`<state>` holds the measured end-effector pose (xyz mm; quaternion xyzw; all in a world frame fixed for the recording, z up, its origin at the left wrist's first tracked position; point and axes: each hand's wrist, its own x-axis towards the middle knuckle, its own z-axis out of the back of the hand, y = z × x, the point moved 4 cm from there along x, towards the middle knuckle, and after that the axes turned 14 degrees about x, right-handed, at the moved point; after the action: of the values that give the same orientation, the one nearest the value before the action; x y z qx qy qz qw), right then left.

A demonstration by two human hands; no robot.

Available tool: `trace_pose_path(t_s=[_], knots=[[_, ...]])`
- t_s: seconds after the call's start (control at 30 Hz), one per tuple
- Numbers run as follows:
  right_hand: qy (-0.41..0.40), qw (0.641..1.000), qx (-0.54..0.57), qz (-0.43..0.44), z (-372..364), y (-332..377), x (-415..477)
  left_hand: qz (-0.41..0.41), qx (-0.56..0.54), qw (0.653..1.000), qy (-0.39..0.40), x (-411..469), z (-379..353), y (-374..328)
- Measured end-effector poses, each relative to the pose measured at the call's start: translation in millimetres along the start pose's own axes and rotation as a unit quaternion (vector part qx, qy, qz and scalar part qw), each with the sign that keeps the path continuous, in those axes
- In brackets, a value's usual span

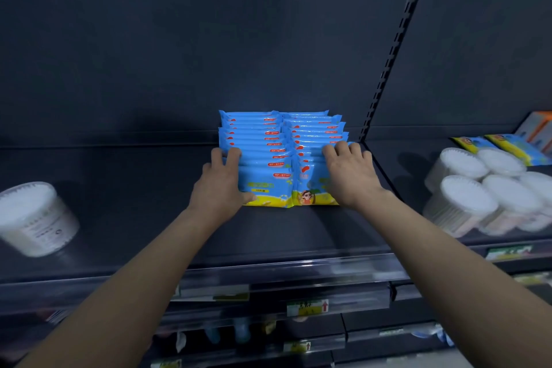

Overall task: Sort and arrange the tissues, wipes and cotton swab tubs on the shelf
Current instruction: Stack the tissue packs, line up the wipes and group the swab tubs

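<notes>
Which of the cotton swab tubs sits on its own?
The lone tub at the far left of the shelf; the other tubs are bunched together on the right, beyond the blue wipe packs.

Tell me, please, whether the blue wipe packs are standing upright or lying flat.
Upright: the wipe packs stand on edge in two rows, front faces toward the camera, top edges showing behind.

Both bare arms reach forward from the near side, almost straight, wrists slightly bent. The left grip (222, 179) has its fingers bent over the top of the wipe packs (263, 140), and its thumb presses on their front. The right grip (349, 176) hooks its spread fingers over the same packs, and its thumb is hidden.
</notes>
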<state>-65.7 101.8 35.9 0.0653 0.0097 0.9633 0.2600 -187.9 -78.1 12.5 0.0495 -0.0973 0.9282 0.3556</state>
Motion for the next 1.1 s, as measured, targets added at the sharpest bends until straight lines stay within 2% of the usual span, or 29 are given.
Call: trace_pose_path(t_s=[0.17, 0.37, 0.83, 1.0, 1.1], knots=[[0.000, 1.000, -0.006, -0.004, -2, -1, -5, -0.004, 0.039, 0.999, -0.012, 0, -2, -2], [-0.025, 0.999, -0.019, 0.001, -1, 2, -3, 0.009, 0.013, 0.999, -0.032, 1, -2, -5], [-0.023, 1.000, -0.004, -0.020, -3, -2, -13, -0.006, 0.003, 1.000, -0.030, -1, -4, -1], [-0.040, 0.999, 0.030, -0.014, 6, 0, -19, -0.015, 0.064, 0.994, -0.085, -2, 5, -5], [-0.064, 0.995, 0.072, -0.004, 22, -3, -23, -0.035, 0.025, 0.988, -0.152, 0, 21, -19]])
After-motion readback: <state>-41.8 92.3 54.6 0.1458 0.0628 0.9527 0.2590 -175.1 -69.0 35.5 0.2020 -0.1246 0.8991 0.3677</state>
